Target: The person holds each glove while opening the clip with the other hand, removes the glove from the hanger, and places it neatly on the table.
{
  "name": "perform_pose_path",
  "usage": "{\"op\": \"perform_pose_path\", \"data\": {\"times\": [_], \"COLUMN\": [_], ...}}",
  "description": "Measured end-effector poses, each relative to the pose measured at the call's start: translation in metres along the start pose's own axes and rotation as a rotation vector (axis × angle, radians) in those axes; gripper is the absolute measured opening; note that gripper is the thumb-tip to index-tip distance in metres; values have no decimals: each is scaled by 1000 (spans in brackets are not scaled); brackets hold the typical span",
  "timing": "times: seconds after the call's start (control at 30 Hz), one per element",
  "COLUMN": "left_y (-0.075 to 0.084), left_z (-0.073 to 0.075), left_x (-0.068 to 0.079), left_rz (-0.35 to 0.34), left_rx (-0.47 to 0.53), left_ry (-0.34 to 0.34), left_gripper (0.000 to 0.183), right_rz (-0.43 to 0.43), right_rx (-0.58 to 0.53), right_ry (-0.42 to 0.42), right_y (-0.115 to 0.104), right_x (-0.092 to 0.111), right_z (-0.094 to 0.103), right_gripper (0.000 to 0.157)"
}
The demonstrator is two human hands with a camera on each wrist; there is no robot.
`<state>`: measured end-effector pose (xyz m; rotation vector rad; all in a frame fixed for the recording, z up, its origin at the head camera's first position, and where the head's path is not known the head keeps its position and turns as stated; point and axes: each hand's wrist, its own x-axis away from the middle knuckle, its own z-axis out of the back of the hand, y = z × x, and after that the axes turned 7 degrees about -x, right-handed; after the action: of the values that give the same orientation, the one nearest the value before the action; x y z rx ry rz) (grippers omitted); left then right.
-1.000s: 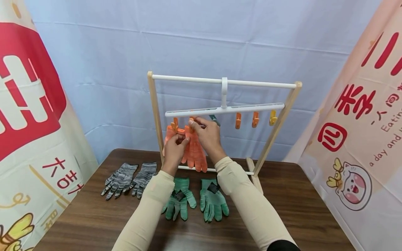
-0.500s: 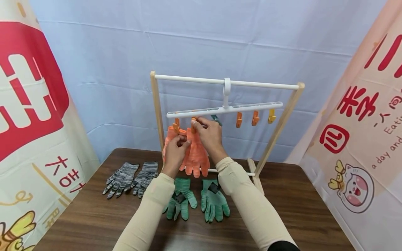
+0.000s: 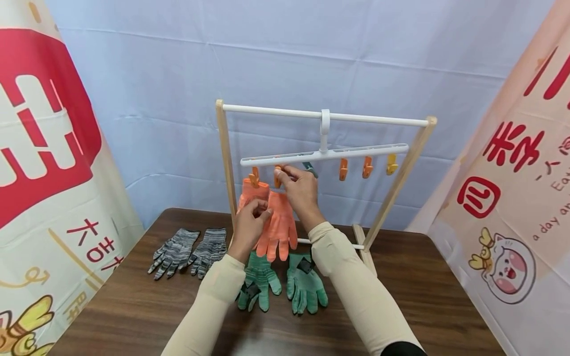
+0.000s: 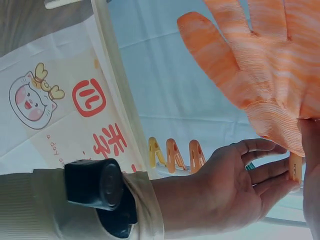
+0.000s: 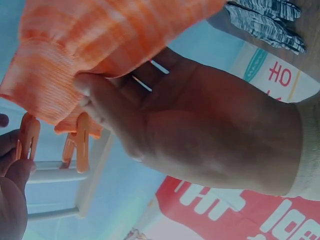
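Observation:
In the head view my left hand (image 3: 252, 225) pinches the cuff of an orange knit glove (image 3: 279, 227) between thumb and fingers. The glove hangs fingers down, its cuff just under an orange clothespin (image 3: 278, 177). My right hand (image 3: 303, 192) pinches that clothespin under the white hanger (image 3: 294, 159). From the right wrist, the clothespin (image 5: 30, 134) has its tip right at the cuff edge. A second orange glove (image 3: 255, 190) hangs behind my left hand from another orange clothespin (image 3: 254, 177) at the hanger's left end.
A wooden stand (image 3: 226, 158) with a white rod carries the tilted hanger. Several more clothespins hang on it, including a yellow one (image 3: 392, 164). On the brown table (image 3: 401, 296) lie green gloves (image 3: 307, 287) and grey striped gloves (image 3: 174, 252).
The orange glove in my left hand has moved down, and its cuff now sits below the clothespin in my right hand. The left hand has dropped slightly. The head view has shifted a little.

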<state>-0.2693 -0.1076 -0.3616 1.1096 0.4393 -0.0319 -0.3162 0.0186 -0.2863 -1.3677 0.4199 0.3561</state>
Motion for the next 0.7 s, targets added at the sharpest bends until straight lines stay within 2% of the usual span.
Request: {"op": "perform_pose_path", "data": {"times": [0.27, 0.5, 0.7], "left_y": [-14, -24, -31], "left_z": [15, 36, 48], "left_x": [11, 18, 26], "left_rz": [48, 80, 86], "left_rx": [-82, -98, -92], "left_ry": [4, -2, 2], "left_gripper": [11, 10, 10], "right_rz": [17, 18, 23], "right_rx": [3, -7, -22], "right_ry": [31, 36, 50], "right_y": [2, 2, 4], "right_x": [-2, -2, -3], "right_z": [-1, -3, -2], "right_gripper": [28, 27, 26]}}
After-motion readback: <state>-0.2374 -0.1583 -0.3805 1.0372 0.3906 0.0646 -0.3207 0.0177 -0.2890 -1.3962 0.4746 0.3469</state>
